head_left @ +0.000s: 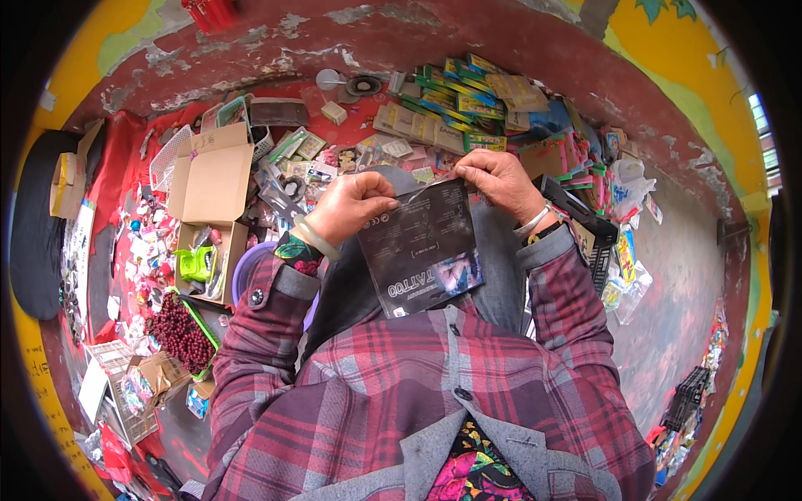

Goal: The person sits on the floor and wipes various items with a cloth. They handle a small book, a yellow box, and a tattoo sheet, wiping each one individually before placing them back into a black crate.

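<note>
Both hands pinch top edge of flat dark glossy plastic sleeve (422, 250): left hand (352, 209), right hand (499, 179). Best keep corners level & taut.

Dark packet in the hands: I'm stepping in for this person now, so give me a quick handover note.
Left hand: pinches the top left edge of the dark packet.
Right hand: pinches its top right corner.
Packet: held over the lap, printed side up, top not visibly opened.
Nearby: open cardboard box to the left, colourful small packs spread ahead on the red floor.
Done: packet picked up. Left: whether it is sealed cannot be told.
</note>
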`<state>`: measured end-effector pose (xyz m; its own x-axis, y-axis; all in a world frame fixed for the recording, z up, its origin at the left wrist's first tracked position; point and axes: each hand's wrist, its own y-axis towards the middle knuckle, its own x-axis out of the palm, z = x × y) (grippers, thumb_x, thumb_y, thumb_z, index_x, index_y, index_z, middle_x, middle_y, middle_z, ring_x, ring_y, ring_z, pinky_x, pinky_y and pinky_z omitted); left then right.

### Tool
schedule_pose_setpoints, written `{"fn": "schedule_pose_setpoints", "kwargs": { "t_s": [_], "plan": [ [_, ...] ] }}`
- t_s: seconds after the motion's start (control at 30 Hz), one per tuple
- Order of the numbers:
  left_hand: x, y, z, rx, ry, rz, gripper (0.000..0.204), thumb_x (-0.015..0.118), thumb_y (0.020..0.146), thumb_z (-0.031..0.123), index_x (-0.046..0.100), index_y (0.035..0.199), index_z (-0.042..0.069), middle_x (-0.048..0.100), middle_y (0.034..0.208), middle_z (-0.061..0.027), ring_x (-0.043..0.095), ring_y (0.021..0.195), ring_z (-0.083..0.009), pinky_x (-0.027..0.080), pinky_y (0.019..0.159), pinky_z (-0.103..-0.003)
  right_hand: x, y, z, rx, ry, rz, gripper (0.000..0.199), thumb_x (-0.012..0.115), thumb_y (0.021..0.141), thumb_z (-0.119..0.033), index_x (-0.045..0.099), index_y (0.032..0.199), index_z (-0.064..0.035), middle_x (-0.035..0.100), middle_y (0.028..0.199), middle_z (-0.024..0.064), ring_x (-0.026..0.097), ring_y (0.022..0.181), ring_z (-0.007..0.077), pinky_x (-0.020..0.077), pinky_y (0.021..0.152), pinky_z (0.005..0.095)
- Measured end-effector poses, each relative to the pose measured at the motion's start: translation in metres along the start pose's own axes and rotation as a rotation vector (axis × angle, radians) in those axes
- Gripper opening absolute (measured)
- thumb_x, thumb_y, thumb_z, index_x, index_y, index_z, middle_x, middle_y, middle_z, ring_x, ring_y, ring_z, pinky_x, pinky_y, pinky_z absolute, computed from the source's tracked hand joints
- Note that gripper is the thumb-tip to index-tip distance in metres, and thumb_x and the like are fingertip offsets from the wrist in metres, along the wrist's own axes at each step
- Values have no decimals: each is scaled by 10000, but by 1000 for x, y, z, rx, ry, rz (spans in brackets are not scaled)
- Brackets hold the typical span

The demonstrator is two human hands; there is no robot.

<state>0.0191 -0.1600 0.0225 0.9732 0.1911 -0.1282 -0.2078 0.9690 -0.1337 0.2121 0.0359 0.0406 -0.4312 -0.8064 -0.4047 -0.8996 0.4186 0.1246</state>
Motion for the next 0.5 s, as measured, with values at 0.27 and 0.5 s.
{"fn": "schedule_pose_setpoints", "kwargs": {
  "t_s": [0.27,0.5],
  "plan": [
    [-3,7,0,-95,15,-56,116,668,820,82,612,884,3,608,777,20,536,705,-35,439,623,-183,-9,3,-2,191,156,-46,172,597,854,-141,662,814,13,596,676,-31,505,622,32,405,551,195],
    [5,7,-4,-21,77,71,173,682,810,171,632,804,5,584,660,12,518,610,-51,425,536,-224,-4,2,-2,142,135,-7,173,593,858,-146,655,807,8,583,664,-43,497,611,26,392,528,192]
  ]
}}
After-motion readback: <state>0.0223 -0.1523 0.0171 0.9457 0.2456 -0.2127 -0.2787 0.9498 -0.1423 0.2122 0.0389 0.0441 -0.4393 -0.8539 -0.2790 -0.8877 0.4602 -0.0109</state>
